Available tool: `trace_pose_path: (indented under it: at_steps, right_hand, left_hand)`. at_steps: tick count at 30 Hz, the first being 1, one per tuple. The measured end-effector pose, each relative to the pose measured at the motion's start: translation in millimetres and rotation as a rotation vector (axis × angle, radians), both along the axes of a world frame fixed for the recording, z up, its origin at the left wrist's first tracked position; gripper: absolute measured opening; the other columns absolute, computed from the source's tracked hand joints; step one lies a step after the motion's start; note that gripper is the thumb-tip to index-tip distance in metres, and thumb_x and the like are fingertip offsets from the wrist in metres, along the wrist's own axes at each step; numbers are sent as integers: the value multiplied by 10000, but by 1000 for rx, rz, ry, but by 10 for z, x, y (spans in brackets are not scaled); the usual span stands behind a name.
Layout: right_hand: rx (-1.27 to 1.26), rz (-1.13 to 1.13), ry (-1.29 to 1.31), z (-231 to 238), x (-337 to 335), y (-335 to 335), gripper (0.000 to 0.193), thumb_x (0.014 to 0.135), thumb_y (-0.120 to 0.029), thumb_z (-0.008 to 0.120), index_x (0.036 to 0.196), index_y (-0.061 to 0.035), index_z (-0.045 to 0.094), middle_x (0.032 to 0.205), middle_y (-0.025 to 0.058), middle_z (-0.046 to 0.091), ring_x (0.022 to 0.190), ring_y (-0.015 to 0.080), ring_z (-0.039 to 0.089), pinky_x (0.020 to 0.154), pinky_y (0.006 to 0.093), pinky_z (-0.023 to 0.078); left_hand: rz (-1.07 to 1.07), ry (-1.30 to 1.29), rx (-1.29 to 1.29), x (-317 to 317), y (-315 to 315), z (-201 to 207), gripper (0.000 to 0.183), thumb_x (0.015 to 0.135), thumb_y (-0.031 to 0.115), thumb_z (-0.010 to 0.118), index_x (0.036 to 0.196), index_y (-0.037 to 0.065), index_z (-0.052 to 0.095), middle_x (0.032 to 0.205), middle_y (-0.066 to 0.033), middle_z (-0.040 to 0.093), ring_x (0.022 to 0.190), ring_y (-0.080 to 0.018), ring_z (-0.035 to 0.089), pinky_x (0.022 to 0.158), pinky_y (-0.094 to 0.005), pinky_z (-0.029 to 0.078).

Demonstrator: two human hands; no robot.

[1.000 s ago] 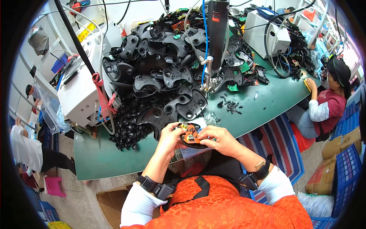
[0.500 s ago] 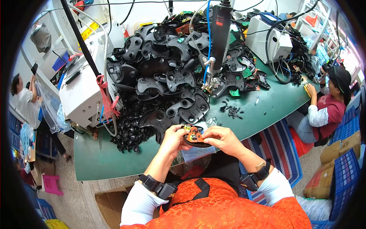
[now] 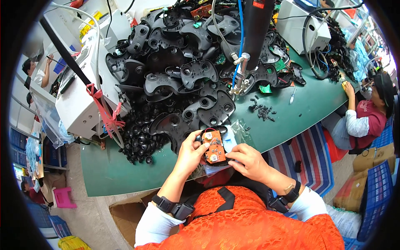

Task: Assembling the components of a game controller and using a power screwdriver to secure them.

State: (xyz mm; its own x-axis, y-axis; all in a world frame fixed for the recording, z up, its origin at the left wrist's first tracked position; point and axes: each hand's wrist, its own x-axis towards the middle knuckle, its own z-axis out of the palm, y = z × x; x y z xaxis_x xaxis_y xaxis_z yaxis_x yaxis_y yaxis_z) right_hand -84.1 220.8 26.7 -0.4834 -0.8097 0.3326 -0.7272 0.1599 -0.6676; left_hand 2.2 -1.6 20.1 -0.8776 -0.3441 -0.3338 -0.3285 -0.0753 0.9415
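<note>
An orange circuit board (image 3: 215,146) sits in a black plastic shell, held just above the near edge of the table. My left hand (image 3: 192,153) grips its left side, the thumb resting on the board's face. At the lower right edge of the shell, the bent fingers and thumb of my right hand (image 3: 248,161) pinch the rim. A red wire shows at the board's top. Just beyond it lie black game controller shells (image 3: 216,109). A clear plastic bag (image 3: 241,132) is on the table beside the held piece.
Black controller shells (image 3: 199,74) are heaped at the back, with small round black caps (image 3: 143,141) piled left. Small black pieces (image 3: 265,112) and a screwdriver (image 3: 293,96) lie on the green table (image 3: 121,177). A dark column (image 3: 255,37) rises behind. A co-worker (image 3: 366,116) sits right.
The board in its shell has turned from a flat tilt to show its full orange face. My right fingers have shifted to the lower right rim. The whole view has moved slightly.
</note>
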Motion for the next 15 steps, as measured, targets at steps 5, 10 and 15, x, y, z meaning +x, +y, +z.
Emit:
trace_pose_path:
  at_steps: [5, 10, 15]
  right_hand:
    - [-27, 28, 41, 23, -16, 20, 235, 810, -113, 754, 1026, -63, 674, 958, 96, 620, 847, 295, 631, 743, 399, 514]
    - [-49, -307, 124, 12, -355, 212, 216, 810, -35, 728, 1014, -22, 657, 901, 141, 632, 807, 332, 639, 707, 408, 524]
    - [66, -509, 163, -58, -831, 382, 201, 792, -24, 725, 970, -41, 635, 872, 116, 602, 811, 328, 630, 702, 404, 525]
  left_hand:
    - [-63, 86, -331, 28, -11, -127, 490, 913, 92, 699, 1366, 22, 526, 952, -53, 648, 752, -114, 646, 500, -261, 517]
    - [-47, -42, -513, -9, 55, 70, 518, 828, 156, 752, 1303, 28, 590, 874, -107, 632, 787, -239, 633, 748, -367, 516]
    - [-25, -32, -715, 124, 83, 243, 426, 845, 136, 731, 1235, 29, 596, 984, -132, 563, 785, -293, 608, 711, -402, 511]
